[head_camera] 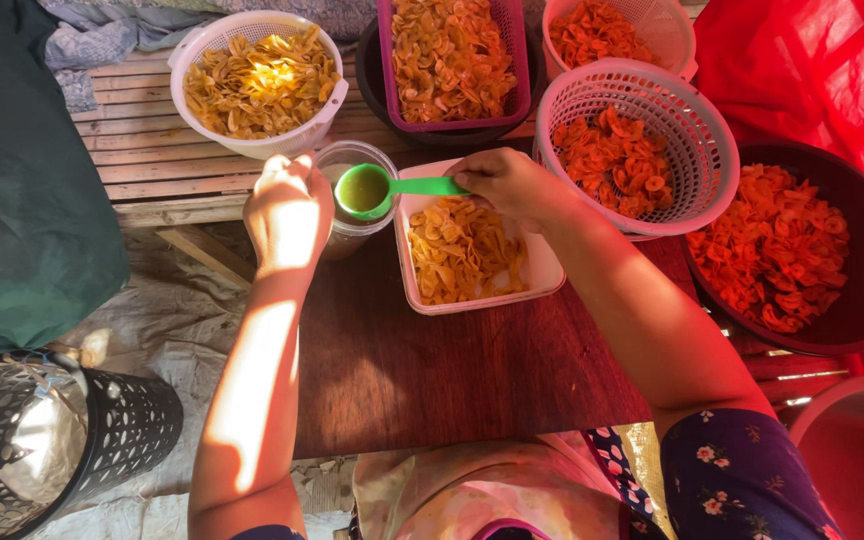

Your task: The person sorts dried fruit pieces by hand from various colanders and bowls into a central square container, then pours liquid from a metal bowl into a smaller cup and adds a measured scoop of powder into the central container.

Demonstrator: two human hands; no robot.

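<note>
My right hand holds a green plastic spoon by its handle; the bowl of the spoon is full of green powder and hovers over a clear plastic jar. My left hand grips the left side of that jar. Just right of the jar lies a white rectangular tray filled with pale yellow chips, on a dark wooden board.
A white basket of yellow chips stands at the back left, a purple basket of chips behind the tray. A pink basket and a dark bowl of red chips are on the right. A black perforated bin is at lower left.
</note>
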